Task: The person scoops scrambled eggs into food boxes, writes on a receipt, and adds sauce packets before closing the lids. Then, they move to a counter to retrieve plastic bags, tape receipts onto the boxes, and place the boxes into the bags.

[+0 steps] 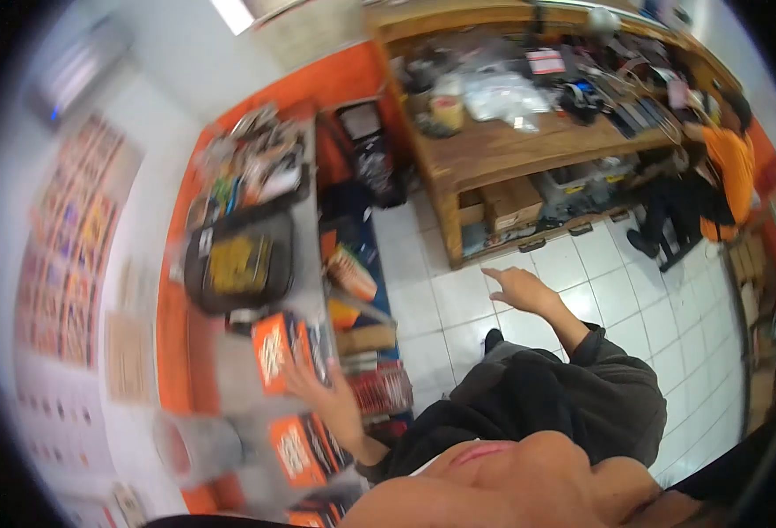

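My left hand point(328, 400) is stretched out at the shelf, its fingers extended over the lower edge of an orange and black box point(274, 352). Blur hides whether the fingertips touch it. A second orange and black box point(300, 451) sits just below that hand, with a third box point(311, 512) at the bottom edge. Over the tiled floor, my right hand point(520, 289) hangs in the air with its index finger pointing outward and nothing held.
Beyond the boxes, a black case with a yellow label point(238, 264) lies on the shelf. A wooden workbench point(485, 158) carries tools and plastic bags. At right sits a person in an orange shirt point(729, 172). A translucent bin point(199, 444) stands near the wall.
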Demonstrator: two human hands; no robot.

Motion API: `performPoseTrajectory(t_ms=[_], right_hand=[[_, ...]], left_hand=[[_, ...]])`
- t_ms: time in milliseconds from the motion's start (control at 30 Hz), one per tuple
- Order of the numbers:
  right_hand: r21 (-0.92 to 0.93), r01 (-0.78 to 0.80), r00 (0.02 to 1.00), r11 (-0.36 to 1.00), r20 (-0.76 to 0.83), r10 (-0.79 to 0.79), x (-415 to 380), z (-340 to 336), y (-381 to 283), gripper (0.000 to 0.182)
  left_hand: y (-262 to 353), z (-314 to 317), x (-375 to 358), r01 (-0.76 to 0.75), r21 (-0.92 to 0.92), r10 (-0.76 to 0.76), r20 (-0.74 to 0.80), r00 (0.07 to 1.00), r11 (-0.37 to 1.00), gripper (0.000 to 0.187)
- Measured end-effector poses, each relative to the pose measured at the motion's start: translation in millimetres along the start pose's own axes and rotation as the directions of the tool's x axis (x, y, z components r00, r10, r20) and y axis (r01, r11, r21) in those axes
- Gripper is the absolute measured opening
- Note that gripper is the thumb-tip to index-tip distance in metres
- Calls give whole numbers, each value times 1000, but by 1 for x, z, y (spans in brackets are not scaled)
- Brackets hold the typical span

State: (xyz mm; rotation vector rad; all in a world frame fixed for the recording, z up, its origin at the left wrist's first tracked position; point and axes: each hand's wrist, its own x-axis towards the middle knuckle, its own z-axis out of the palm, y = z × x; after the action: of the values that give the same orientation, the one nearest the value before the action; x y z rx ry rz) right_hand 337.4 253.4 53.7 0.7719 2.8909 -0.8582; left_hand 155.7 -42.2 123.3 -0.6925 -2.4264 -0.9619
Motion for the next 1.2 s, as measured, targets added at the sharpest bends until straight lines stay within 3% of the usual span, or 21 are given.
performPoseTrajectory(t_ms=[67, 100, 133, 200, 267, 333, 400, 600, 700, 733, 800, 833, 867, 900, 933, 967, 1000, 1067, 1133, 1167, 1200], right_hand=[[-3, -149, 985, 989, -86, 149, -14, -10, 41, 55], [22, -232, 971, 972, -54, 233, -21, -16, 57, 55], [47, -293, 952, 955, -84, 296, -29, -19, 73, 55], [28, -412, 906, 911, -96, 412, -41, -19, 106, 55], [37, -479, 872, 877, -94, 480, -49, -26, 128, 53], [130, -565, 809, 815, -104, 578, -56, -29, 139, 51], [172, -625, 757, 761, -103, 645, -62, -30, 153, 50], [244, -776, 603, 582, 13, 798, -42, -44, 208, 39], [256, -789, 567, 559, -48, 822, -5, -57, 240, 34], [242, -787, 574, 567, -49, 818, 8, -66, 245, 31], [221, -800, 560, 559, -61, 826, 24, -88, 265, 28], [277, -716, 620, 641, -169, 766, 32, -94, 273, 27], [319, -619, 660, 718, -286, 695, 40, -100, 282, 26], [472, -564, 617, 678, -305, 726, 46, -106, 291, 25], [474, -577, 600, 665, -307, 739, 47, -110, 298, 25], [461, -630, 508, 625, -363, 781, 46, -112, 302, 25], [452, -680, 414, 577, -414, 811, 44, -112, 305, 25], [505, -680, 352, 531, -411, 841, 32, -112, 310, 21], [653, -651, 214, 387, -332, 919, 22, -119, 310, 15], [610, -699, 138, 374, -398, 907, 19, -113, 316, 13], [618, -695, 133, 367, -391, 911, 14, -111, 325, 13]], left_hand=[[52, 59, 19, -44, -191, 99, 291, 952, 981, 51], [69, 90, 23, -136, -256, 223, 353, 909, 957, 48], [88, 118, 24, -212, -328, 340, 405, 849, 920, 45], [139, 159, 29, -226, -493, 468, 448, 762, 840, 39], [171, 202, 31, -145, -662, 621, 572, 535, 735, 37], [202, 224, 39, -152, -713, 676, 543, 498, 685, 35], [214, 267, 43, -83, -700, 676, 642, 361, 709, 29], [293, 349, 76, -168, -762, 760, 546, 353, 626, 18], [320, 393, 100, 131, -723, 680, 685, 260, 678, 15], [331, 404, 113, 120, -733, 695, 675, 249, 669, 15], [361, 426, 133, 248, -680, 632, 733, 252, 690, 16], [374, 438, 147, 133, -733, 696, 676, 240, 667, 18], [380, 467, 150, 135, -742, 710, 668, 224, 656, 18], [378, 512, 143, 347, -746, 687, 662, 300, 568, 23], [375, 559, 133, 539, -717, 644, 672, 366, 442, 30], [368, 606, 129, 639, -606, 568, 765, 303, 475, 47], [369, 643, 124, 647, -573, 497, 804, 326, 503, 56], [383, 690, 112, 653, -534, 429, 839, 333, 537, 66], [416, 710, 103, 711, -440, 226, 896, 381, 548, 84], [431, 718, 96, 684, -392, 74, 892, 445, 615, 100], [438, 731, 91, 677, -391, 77, 893, 444, 624, 100]])
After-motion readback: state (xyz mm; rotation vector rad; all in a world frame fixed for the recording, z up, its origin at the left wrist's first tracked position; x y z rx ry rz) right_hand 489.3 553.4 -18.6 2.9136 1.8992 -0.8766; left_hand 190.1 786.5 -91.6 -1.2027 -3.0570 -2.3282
